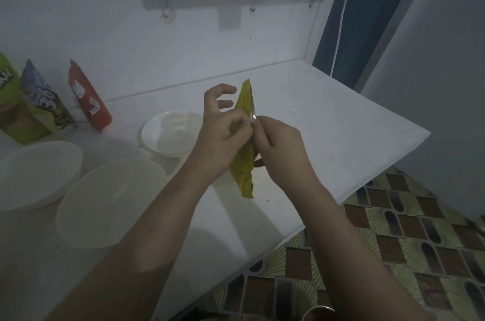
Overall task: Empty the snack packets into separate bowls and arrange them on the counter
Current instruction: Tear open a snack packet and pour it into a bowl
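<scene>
The yellow snack packet is held up in the air, edge-on to the camera, over the white surface and just beside the small bowl. The left hand pinches one side of it with thumb and first finger, and its other fingers stick out loose. The right hand pinches the other side, right next to the left one. Both grips are closed tight on the packet, very near each other, most likely so the two sides can be pulled apart to open it. It looks like the packet is not open yet. Two bigger bowls, the near bowl and the left bowl, sit further left with nothing seen in them, ready for snacks. By the wall stand three more packets: a red packet, a grey packet and a green packet. They wait their turn, well apart from the hands.
</scene>
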